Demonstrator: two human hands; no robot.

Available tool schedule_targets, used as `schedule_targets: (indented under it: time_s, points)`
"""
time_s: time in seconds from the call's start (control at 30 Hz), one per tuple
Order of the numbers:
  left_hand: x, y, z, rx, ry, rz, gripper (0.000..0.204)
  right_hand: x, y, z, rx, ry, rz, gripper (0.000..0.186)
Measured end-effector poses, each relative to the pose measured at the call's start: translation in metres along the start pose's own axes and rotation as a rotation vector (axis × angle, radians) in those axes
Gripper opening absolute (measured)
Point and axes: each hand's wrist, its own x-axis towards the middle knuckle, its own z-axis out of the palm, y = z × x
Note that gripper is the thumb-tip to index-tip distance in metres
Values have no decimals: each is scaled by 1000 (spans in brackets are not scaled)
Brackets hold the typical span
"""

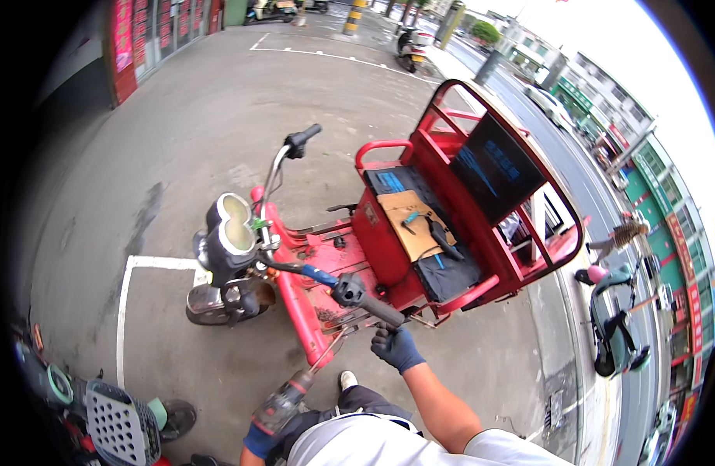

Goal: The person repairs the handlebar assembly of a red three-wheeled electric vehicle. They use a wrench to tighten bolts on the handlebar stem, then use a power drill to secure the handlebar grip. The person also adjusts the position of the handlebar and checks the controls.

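Observation:
A red electric tricycle (pixel 369 225) stands before me, its black seat (pixel 447 279) carrying a cardboard sheet (pixel 396 225) with dark tools (pixel 439 237) on it. My left hand (pixel 259 436), in a blue glove, is shut on a cordless drill (pixel 284 400). A thin metal shaft runs from the drill up beside the red front footboard edge; where its tip ends I cannot make out clearly. My right hand (pixel 394 348), in a dark blue glove, is closed at the end of the black handlebar grip (pixel 381 309), just right of the drill's shaft.
A scooter with a grey basket (pixel 121 419) is close at lower left. A teal scooter (pixel 614 326) and a walking person (pixel 621 233) are at right, beside the road. A white scooter (pixel 416 50) and a striped post (pixel 352 19) stand behind, near shopfronts.

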Motion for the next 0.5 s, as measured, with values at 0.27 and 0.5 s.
schedule_targets:
  time_s: [0.27, 0.5]
  points:
    - [92, 68, -46, -232, -25, -584, 55, 27, -151, -40, -340, 292, -123, 7]
    - [192, 107, -32, -347, 269, -1001, 54, 209, -349, 8, -373, 191, -431, 9]
